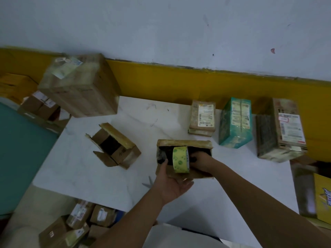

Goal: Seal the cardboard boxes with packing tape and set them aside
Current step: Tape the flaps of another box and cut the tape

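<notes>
A small open cardboard box (184, 143) with dark contents sits in the middle of the white table (89, 172). A yellow-green packing tape roll (180, 159) stands on edge over its near side. My left hand (170, 187) grips the box's near flap, thumb at the left corner and fingers curled under. My right hand (201, 161) reaches in from the right, its fingers closed against the side of the roll. A second open box (114, 145) lies to the left, flaps spread.
Three taped parcels stand at the back right: a brown one (202, 118), a teal one (235, 122) and a labelled one (284, 129). A large box (80, 86) sits at the back left. Scissors (148, 183) lie beside my left wrist. Several more parcels (80, 222) lie on the floor.
</notes>
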A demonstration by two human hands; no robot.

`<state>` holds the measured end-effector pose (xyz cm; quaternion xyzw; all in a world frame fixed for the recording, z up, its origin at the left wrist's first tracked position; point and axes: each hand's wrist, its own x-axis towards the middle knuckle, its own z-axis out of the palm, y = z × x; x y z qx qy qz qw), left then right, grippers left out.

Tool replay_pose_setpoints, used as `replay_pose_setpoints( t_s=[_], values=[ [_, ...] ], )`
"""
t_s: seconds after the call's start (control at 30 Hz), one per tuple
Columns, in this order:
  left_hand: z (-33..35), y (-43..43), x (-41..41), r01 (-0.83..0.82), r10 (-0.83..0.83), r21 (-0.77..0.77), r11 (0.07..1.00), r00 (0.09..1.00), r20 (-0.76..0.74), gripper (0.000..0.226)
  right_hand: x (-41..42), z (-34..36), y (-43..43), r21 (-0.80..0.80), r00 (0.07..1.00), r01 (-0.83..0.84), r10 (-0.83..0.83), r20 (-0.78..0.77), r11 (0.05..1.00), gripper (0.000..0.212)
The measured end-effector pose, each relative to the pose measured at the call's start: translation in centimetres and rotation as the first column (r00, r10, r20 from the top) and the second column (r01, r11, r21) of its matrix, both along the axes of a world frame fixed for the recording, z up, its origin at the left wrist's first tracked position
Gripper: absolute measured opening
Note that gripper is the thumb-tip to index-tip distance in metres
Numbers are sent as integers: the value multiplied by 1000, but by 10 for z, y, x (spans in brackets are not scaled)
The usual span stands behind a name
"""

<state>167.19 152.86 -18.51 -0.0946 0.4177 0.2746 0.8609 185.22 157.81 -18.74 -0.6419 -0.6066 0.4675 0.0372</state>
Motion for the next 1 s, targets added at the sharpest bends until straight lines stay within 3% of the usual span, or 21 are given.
replay_pose_setpoints(
  t_s=[0.23, 0.37, 0.43, 0.5, 0.57, 0.63, 0.77, 1.0],
  values=[
    [18, 17, 20, -47, 39, -70, 996, 993, -114, 27, 4, 0, 2, 124, 999, 50, -52, 7, 991, 17],
    [17, 21, 26, -80, 75, -24, 996, 985, -156, 24, 5, 4, 6, 111, 999, -17, 12, 43, 994, 21],
    [16, 25, 26, -82, 83, 15, 997, 979, -187, 23, 11, 10, 4, 67, 998, -55, 55, 10, 996, 32],
    [12, 29, 25, -108, 109, 12, 994, 975, -194, 23, 21, 13, -5, 66, 980, -197, 197, -3, 978, 63],
    [7, 30, 25, -145, 138, -23, 989, 974, -181, 24, 29, 10, -15, 102, 890, -438, 414, 192, 893, 99],
    [1, 28, 24, -155, 147, -32, 987, 973, -177, 26, 29, 3, -25, 129, 780, -563, 474, 409, 816, 113],
    [-6, 21, 22, -204, 193, -55, 977, 968, -162, 28, 16, -16, -27, 265, 789, -531, 357, 500, 805, 98],
    [-4, 19, 15, -186, 174, -69, 980, 973, -151, 19, 14, -14, -12, 213, 892, -403, 330, 310, 890, 80]
  ],
)
